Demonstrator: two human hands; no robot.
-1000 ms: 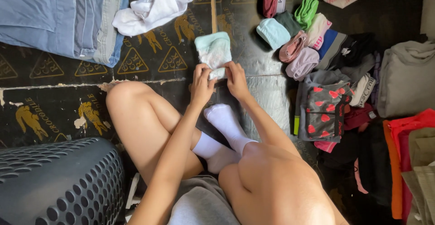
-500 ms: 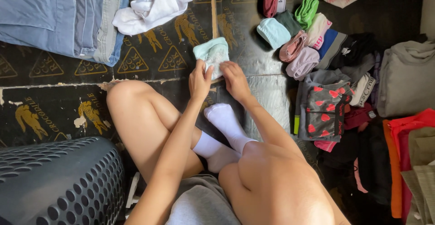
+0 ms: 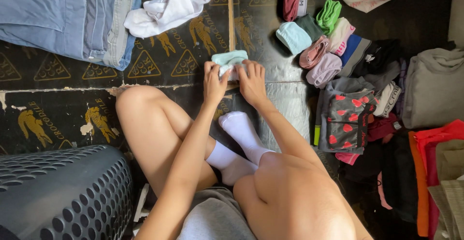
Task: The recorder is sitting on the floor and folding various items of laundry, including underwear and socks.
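A small pale mint garment (image 3: 229, 58) lies rolled up on the dark printed floor mat (image 3: 159, 61) in front of my crossed legs. My left hand (image 3: 213, 82) grips its left side and my right hand (image 3: 252, 80) grips its right side, fingers curled over the roll. Most of the garment is hidden under my fingers. My feet in white socks (image 3: 240, 132) rest just below the hands.
Folded blue jeans (image 3: 63, 15) and a white garment (image 3: 166, 8) lie at the top left. Several rolled small garments (image 3: 319, 44) sit in rows at the right, beside stacks of folded clothes (image 3: 425, 124). A dark perforated laundry basket (image 3: 63, 191) stands at the bottom left.
The mint garment went from a flat, longer piece to a short tight roll as both hands moved it away from me.
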